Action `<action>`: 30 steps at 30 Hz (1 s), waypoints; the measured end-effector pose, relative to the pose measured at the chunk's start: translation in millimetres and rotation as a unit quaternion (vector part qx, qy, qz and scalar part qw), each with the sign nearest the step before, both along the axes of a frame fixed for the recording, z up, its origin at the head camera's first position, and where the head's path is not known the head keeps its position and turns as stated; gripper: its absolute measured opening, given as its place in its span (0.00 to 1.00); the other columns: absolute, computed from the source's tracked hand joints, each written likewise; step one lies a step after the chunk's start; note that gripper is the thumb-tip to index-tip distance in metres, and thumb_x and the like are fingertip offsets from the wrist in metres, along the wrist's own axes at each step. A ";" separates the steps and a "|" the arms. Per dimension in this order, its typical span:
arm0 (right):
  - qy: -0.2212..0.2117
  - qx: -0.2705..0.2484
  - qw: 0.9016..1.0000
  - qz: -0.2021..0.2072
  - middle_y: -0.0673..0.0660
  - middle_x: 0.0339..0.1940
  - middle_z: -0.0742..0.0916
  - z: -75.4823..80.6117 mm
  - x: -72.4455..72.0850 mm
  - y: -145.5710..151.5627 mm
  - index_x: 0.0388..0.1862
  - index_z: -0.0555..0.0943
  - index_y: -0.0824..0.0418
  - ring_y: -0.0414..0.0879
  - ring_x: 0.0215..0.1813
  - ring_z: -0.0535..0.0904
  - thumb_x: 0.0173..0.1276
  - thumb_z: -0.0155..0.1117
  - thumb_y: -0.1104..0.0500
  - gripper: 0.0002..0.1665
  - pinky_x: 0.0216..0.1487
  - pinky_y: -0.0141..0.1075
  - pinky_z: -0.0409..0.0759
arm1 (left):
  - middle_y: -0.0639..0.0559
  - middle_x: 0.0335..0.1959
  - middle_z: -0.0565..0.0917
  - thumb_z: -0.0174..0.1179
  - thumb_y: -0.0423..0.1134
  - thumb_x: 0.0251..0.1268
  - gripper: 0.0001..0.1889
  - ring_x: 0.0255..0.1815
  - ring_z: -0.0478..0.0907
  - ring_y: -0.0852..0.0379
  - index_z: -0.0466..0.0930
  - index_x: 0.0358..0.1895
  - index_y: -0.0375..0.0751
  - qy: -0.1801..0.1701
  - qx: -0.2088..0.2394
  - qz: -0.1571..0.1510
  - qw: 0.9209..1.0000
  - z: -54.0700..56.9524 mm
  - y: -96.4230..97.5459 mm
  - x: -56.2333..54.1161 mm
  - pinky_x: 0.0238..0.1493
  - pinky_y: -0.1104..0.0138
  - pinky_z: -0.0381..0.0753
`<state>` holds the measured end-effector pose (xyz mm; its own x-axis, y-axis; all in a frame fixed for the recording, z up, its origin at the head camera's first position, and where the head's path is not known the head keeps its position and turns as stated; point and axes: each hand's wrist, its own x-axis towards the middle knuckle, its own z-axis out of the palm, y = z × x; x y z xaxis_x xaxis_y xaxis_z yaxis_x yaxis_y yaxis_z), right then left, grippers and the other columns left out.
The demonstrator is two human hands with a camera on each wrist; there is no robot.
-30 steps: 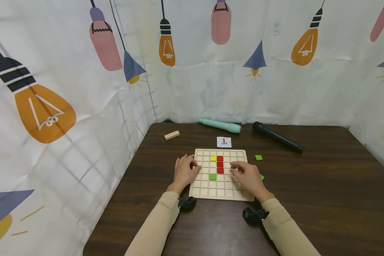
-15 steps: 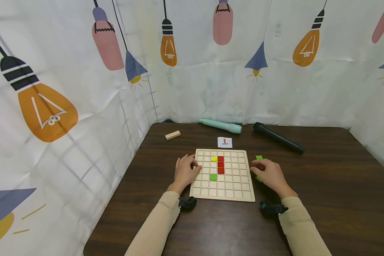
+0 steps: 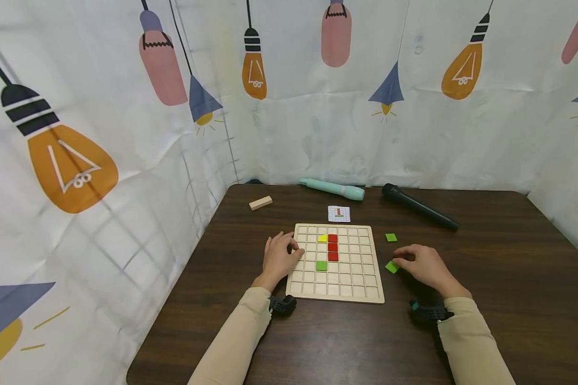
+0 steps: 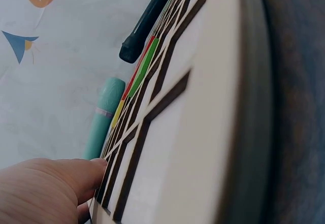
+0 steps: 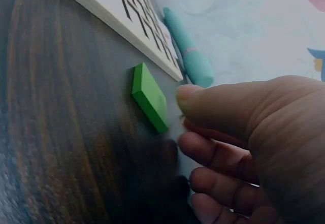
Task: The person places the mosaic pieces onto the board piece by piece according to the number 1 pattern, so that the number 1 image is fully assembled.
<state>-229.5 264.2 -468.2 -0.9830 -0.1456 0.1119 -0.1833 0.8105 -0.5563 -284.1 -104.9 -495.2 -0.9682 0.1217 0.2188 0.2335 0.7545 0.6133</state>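
A pale wooden grid board (image 3: 310, 290) lies on the table. My left hand (image 3: 278, 258) holds its left edge, thumb tip over the squares. In the left wrist view the thumb (image 4: 76, 178) shows at the board's side; most other fingers are hidden. Set in the grid are a yellow tile (image 3: 322, 238), a column of red tiles (image 3: 333, 247) and a green tile (image 3: 321, 266). Right of the board, my right hand (image 3: 426, 266) hovers with loosely bent fingers at a loose green square tile (image 3: 392, 267). The right wrist view shows a small gap between thumb and green tile (image 5: 149, 98).
Another green tile (image 3: 390, 237) lies farther back. Behind the board is a small pattern card (image 3: 339, 214). A wooden block (image 3: 260, 202), a teal marker-shaped stick (image 3: 332, 189) and a black tapered rod (image 3: 419, 206) lie toward the table's back edge, before a patterned curtain (image 3: 308, 133).
My right hand has moved right, from over the board's right columns to the loose green tile beside it. The left hand stays at the board's left edge.
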 end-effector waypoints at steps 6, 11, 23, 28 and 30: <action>-0.017 0.004 1.000 0.012 0.61 0.47 0.86 1.9 0.9 2.3 0.50 0.84 0.63 0.56 0.46 0.81 0.67 0.67 0.51 0.20 0.46 0.53 0.81 | 0.49 0.68 0.73 0.64 0.47 0.64 0.11 0.75 0.59 0.46 0.74 0.27 0.51 0.000 -0.007 0.000 1.000 0.1 0.1 -0.2 0.77 0.48 0.42; -0.031 0.005 0.999 0.021 0.56 0.42 0.86 1.5 1.2 2.6 0.49 0.85 0.63 0.49 0.41 0.80 0.65 0.68 0.50 0.20 0.41 0.47 0.81 | 0.49 0.68 0.74 0.64 0.47 0.64 0.11 0.75 0.59 0.46 0.74 0.27 0.51 0.004 -0.009 0.001 1.000 -0.7 0.1 -0.6 0.77 0.47 0.42; -0.052 0.011 0.998 0.045 0.51 0.35 0.81 2.0 0.4 -4.4 0.44 0.84 0.57 0.45 0.35 0.72 0.59 0.74 0.47 0.19 0.34 0.38 0.73 | 0.48 0.68 0.74 0.64 0.48 0.64 0.11 0.75 0.59 0.45 0.74 0.27 0.51 0.002 -0.001 -0.002 1.000 -0.2 0.2 -0.1 0.77 0.48 0.41; -0.043 0.017 0.998 0.035 0.51 0.35 0.81 0.5 -0.4 -5.4 0.42 0.84 0.56 0.45 0.35 0.73 0.59 0.74 0.50 0.15 0.35 0.38 0.73 | 0.49 0.68 0.73 0.64 0.48 0.64 0.11 0.75 0.59 0.45 0.74 0.27 0.51 0.001 -0.001 -0.002 1.000 -0.9 -0.1 -0.2 0.77 0.48 0.41; -0.041 0.019 0.999 0.029 0.51 0.35 0.81 0.0 -0.9 -5.5 0.41 0.84 0.57 0.45 0.34 0.73 0.59 0.73 0.51 0.15 0.34 0.38 0.73 | 0.49 0.68 0.73 0.64 0.48 0.64 0.11 0.75 0.59 0.45 0.74 0.27 0.51 0.002 -0.001 -0.002 1.000 -1.0 0.0 -0.3 0.77 0.48 0.41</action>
<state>-230.4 258.7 -468.3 -0.9783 -0.2055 0.0257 -0.1865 0.8203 -0.5406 -284.4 -104.9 -496.2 -0.9668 0.1265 0.2221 0.2390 0.7548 0.6109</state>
